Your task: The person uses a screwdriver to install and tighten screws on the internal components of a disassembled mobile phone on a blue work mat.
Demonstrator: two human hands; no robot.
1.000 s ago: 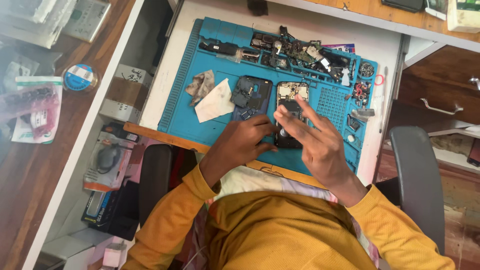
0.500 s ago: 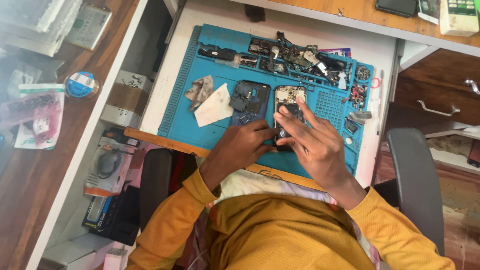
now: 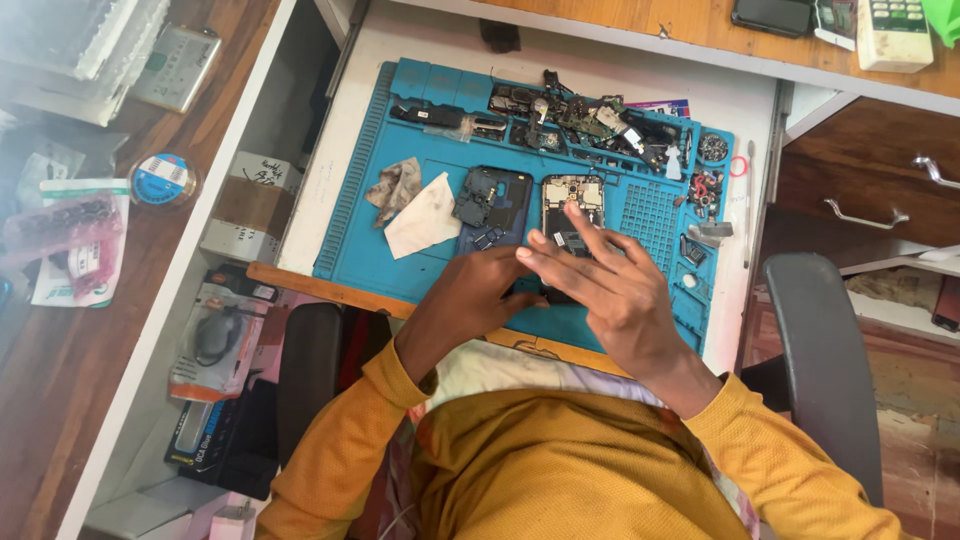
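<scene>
Opened phone (image 3: pixel 572 200) w/ bare circuitry looks light, stiff, fragile, so hold by edges; left hand (image 3: pixel 478 292) curled at its lower end, grip can't tell, right hand (image 3: pixel 608 285) fingers spread flat on it, gripping nothing

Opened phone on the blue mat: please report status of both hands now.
Left hand at opened phone lower edge, grip hidden. Right hand fingers spread over it. Dark back cover lies just left, white cloth beside. Nothing blocking.

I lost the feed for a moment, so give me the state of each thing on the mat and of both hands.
Opened phone: flat on blue mat, insides exposed.
Back cover: off, lying left of phone.
White wipe: crumpled, on mat.
Loose parts: heaped along far edge.
Left hand: at phone's near end.
Right hand: fingers spread over phone.
</scene>
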